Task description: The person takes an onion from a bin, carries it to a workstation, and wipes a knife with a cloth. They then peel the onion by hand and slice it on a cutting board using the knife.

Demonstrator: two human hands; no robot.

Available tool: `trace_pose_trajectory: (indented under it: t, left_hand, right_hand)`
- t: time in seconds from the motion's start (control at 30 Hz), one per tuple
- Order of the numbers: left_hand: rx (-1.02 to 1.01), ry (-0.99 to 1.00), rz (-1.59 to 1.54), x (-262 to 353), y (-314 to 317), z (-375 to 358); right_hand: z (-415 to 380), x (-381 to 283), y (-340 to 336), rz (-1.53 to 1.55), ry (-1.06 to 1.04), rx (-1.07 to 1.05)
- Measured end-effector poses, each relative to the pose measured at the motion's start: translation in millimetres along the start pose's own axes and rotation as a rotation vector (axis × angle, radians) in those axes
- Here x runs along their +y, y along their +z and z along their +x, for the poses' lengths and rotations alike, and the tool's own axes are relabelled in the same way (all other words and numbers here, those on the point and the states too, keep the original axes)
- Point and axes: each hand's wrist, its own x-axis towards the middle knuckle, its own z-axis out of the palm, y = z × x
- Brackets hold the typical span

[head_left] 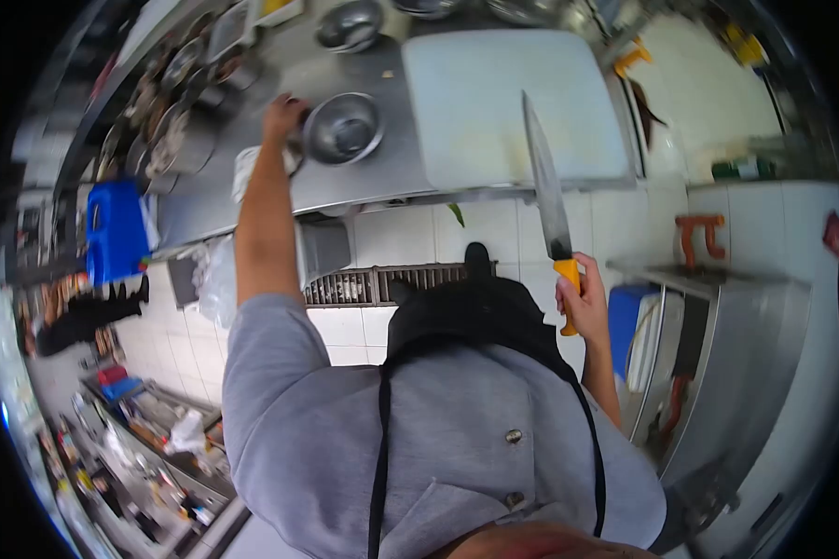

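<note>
My right hand (584, 296) is closed around the yellow handle of a large kitchen knife (548, 191). The blade points away from me, its tip over the white cutting board (494, 102). On the steel counter (196, 191), my left hand (284, 117) reaches out just left of a steel bowl (344, 129). Its fingers are curled at a small dark thing by the bowl's rim, too blurred to name. A white cloth-like item (245, 170) lies below that wrist.
More steel bowls (350, 25) stand at the back, and several pots (182, 140) crowd the left. A blue jerrycan (116, 231) is at the counter's left end. A floor grate (373, 285) runs before me; a steel cabinet (746, 345) is at right. Another person (89, 317) stands far left.
</note>
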Motion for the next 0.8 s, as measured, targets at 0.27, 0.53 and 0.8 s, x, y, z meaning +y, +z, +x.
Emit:
trace_pose_trajectory:
  t: [0.27, 0.53, 0.8]
  left_hand:
    - [0.108, -0.020, -0.152, 120, -28, -34]
    - [-0.397, 0.350, -0.559, 253, 91, -195]
    - [-0.369, 0.356, -0.658, 274, 101, -195]
  right_hand:
    - [10, -15, -13, -0.023, 0.153, 0.098]
    - [56, -25, 21, -0.418, 0.055, 0.122]
    - [42, -22, 22, -0.740, -0.058, 0.258]
